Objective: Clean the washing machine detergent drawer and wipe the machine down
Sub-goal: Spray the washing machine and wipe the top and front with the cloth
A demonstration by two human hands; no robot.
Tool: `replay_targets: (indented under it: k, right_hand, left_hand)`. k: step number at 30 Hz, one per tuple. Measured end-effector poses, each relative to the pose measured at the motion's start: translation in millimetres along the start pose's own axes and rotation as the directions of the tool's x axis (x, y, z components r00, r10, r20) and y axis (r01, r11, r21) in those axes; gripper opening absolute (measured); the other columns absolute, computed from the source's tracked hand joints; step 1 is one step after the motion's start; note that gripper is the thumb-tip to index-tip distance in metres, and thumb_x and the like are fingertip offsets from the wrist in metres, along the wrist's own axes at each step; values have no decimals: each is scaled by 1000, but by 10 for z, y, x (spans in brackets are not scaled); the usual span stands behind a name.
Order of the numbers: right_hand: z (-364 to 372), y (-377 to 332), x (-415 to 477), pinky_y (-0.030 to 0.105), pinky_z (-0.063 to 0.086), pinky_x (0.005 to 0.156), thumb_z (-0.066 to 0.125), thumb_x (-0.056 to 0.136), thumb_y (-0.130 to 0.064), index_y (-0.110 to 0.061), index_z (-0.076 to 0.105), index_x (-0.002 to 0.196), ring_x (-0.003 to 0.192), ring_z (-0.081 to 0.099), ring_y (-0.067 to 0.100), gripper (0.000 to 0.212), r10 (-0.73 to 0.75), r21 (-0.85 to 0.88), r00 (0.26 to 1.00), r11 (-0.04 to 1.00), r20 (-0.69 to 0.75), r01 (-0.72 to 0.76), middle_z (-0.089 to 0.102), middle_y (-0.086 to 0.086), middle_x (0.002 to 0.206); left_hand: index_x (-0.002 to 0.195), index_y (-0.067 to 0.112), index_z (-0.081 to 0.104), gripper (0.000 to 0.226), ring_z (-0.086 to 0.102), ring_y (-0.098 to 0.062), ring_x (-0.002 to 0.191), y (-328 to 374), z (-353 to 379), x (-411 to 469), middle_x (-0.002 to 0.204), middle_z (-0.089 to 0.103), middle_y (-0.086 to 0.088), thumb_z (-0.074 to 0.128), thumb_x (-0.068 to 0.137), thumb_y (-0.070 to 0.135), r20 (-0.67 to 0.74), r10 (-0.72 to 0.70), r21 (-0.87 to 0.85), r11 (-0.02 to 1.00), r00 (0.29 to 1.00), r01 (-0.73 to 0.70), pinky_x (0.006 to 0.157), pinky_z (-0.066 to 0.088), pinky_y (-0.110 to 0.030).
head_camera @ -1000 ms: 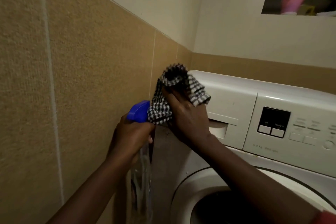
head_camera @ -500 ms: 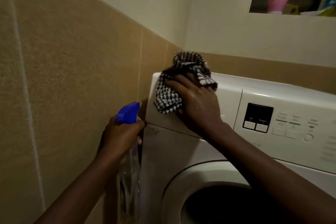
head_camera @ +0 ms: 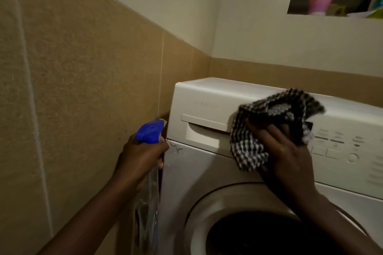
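Note:
The white washing machine (head_camera: 207, 172) stands against the tan tiled wall, its detergent drawer (head_camera: 202, 130) closed at the top left of the front panel. My right hand (head_camera: 286, 151) presses a black-and-white checked cloth (head_camera: 269, 122) against the panel, between the drawer and the controls. My left hand (head_camera: 143, 151) grips a clear spray bottle with a blue trigger head (head_camera: 150, 131), held beside the machine's left edge. The bottle's body hangs down below my hand.
The round door (head_camera: 207, 209) with a dark drum opening fills the lower right. Buttons and a dial (head_camera: 339, 149) lie right of the cloth. The tiled wall (head_camera: 83, 89) is close on the left. A pink cup (head_camera: 319, 3) sits on a high ledge.
My right hand has slid the cloth rightward from the top left corner across the drawer front, uncovering the drawer. The left hand with the bottle has stayed beside the machine.

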State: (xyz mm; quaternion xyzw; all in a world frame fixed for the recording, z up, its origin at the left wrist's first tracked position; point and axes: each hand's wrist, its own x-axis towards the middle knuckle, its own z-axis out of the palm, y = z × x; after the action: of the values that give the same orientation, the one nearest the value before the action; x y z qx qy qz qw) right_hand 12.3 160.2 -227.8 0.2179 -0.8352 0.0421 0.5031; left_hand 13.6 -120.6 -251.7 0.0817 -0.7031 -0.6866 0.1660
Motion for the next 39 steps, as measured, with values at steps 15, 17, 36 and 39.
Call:
replay_targets:
  k: [15,17,36,39]
  right_hand:
    - [730,-779,79,41,48,79,56,86,-24,-17,64,118,110,60,29,34,-174,134,982,977,66,164,63,2,121]
    - [832,-903,213,41,49,84,58,88,-24,-16,63,123,115,58,26,36,-247,165,968,957,42,237,62,2,124]
    - [93,-244,-450,36,50,81,63,88,-20,-17,69,107,112,60,19,20,-121,166,990,980,67,108,64,-3,114]
    - [-140,-153,-486,38,52,83,50,96,-27,-12,70,107,112,60,20,27,-55,179,998,982,-37,60,66,-1,115]
  left_hand:
    - [104,10,64,31,61,-25,59,32,7,-18,62,64,-9,72,76,21,-6,-5,-33,999,1000,5,72,54,-46]
    - [104,12,66,49,66,-26,63,54,14,-12,66,69,-9,75,60,30,-8,-11,-77,997,1000,10,78,56,-52]
    - [82,7,64,8,50,-16,43,183,374,-381,53,55,-14,71,84,11,199,82,-30,997,977,-77,51,42,-28]
    - [77,7,60,14,48,-14,41,292,559,-479,50,53,-14,71,83,12,275,101,-40,995,956,-93,52,41,-29]
